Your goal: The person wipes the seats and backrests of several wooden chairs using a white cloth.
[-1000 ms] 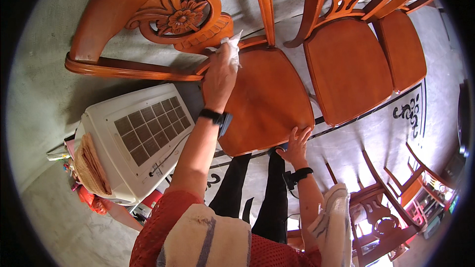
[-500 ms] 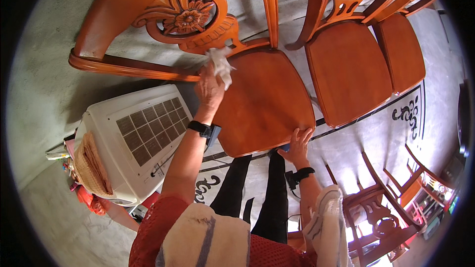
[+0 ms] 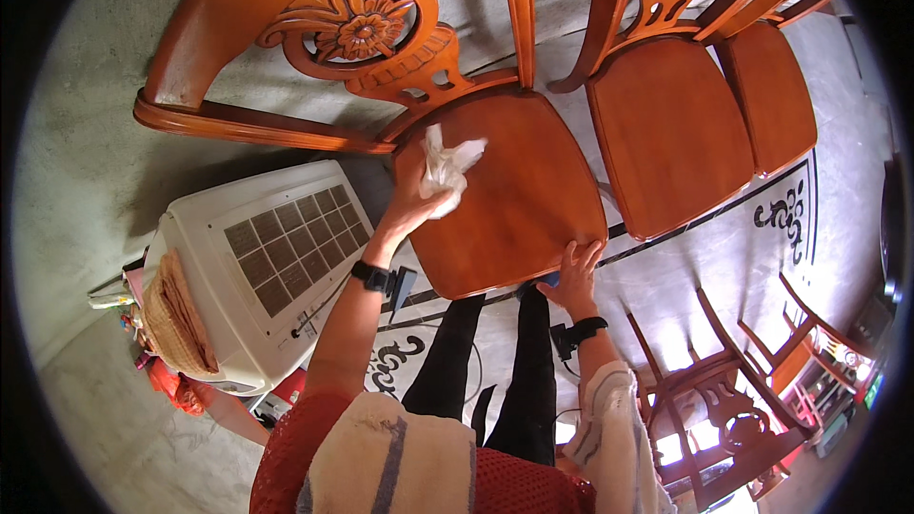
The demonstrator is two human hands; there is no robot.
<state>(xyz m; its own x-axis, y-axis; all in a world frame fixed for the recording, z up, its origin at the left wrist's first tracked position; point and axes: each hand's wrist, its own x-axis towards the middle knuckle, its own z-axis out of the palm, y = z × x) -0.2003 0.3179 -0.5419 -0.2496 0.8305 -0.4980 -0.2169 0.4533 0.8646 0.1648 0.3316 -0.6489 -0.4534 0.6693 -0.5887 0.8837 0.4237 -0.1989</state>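
Note:
In front of me stands a reddish-brown wooden chair point(image 3: 509, 171) with a carved flower backrest point(image 3: 367, 27). My left hand point(image 3: 411, 192) is closed round a crumpled white cloth point(image 3: 447, 169), held at the left part of the seat. Whether the cloth presses on the wood, I cannot tell. At the seat's front right corner, my right hand point(image 3: 575, 278) rests with spread fingers on the edge, holding nothing. Something small and blue shows beside that hand, under the seat edge.
Left of the chair sits a white appliance point(image 3: 276, 257) with a grille and a woven hat point(image 3: 178, 319) on it. To the right stand more wooden chairs point(image 3: 676, 133). Another wooden chair point(image 3: 738, 419) is at the lower right. The grey floor has black patterned lines.
My left hand has moved with the cloth from beside the backrest's base toward me, onto the seat's left part. My right hand stays at the front corner.

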